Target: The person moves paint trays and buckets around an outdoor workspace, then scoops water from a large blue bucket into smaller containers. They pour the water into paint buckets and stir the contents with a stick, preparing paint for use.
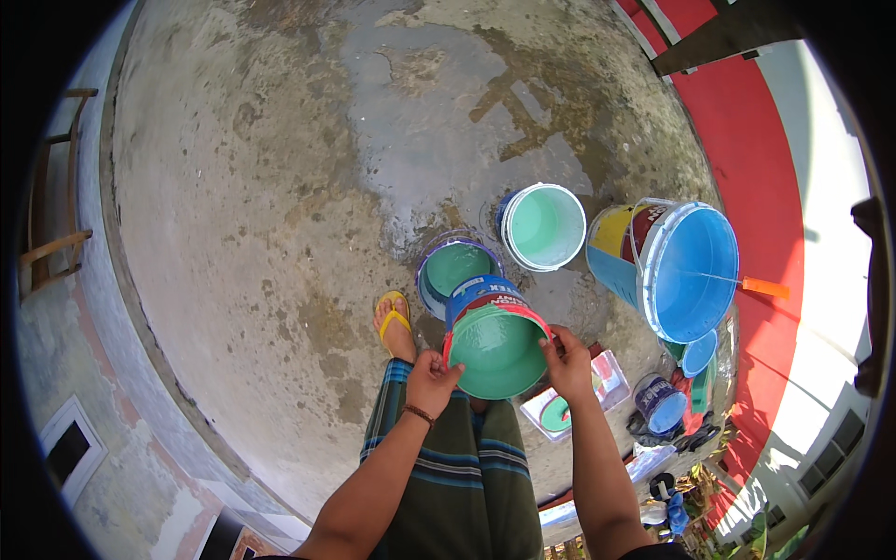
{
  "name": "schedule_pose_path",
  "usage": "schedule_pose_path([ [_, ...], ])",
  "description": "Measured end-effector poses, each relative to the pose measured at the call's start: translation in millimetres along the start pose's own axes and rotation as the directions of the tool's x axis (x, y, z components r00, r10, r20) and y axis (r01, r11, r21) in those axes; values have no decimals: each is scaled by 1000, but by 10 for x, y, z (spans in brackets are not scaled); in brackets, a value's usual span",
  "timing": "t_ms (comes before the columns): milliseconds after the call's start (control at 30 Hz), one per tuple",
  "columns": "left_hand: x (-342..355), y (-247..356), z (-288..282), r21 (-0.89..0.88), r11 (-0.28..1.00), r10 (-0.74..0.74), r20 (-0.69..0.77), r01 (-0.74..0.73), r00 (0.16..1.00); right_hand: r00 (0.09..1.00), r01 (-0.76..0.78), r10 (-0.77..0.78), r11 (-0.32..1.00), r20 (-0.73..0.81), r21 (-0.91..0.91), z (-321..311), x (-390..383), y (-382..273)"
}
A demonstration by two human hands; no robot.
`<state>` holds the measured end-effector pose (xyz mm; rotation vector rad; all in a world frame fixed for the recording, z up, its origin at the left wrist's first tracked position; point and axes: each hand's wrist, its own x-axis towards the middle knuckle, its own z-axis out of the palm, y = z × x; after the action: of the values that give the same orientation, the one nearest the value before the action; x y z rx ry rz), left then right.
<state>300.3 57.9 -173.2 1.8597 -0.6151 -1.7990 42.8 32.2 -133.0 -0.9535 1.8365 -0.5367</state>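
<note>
A blue paint bucket (499, 341) with a red rim and green inner walls is held up in front of me. My left hand (435, 383) grips its rim on the left, thumb over the edge. The rim's right side is in the fingers of my right hand (567, 365). The bucket is tilted with its mouth toward me, its base partly over a second bucket (458, 264) with a purplish rim and green inside. Just right of that stands a white-rimmed bucket (544, 227), pale green inside. Whether the held bucket contains any liquid I cannot tell.
A large bucket (693, 271) with blue inside stands at the right, an orange-handled tool (765, 287) across its rim. Nearer are a small blue paint can (660, 403) and a white tray (607, 381) with a green lid. Wet patches mark the concrete floor (280, 215); a red wall (747, 149) rises right.
</note>
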Motion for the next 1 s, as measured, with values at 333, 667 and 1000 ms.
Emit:
schedule_pose_path([
  [333,33,-36,3,-8,1000,-15,-13,15,1000,1000,19,-22,991,-22,-133,-1,11,-112],
  [667,58,22,-31,28,1000,-1,1,1,1000,998,20,-28,990,-49,-142,18,25,-96],
  [1000,-32,188,-9,157,981,116,13,-117,993,996,18,-19,1000,-85,-10,-12,-124,72],
])
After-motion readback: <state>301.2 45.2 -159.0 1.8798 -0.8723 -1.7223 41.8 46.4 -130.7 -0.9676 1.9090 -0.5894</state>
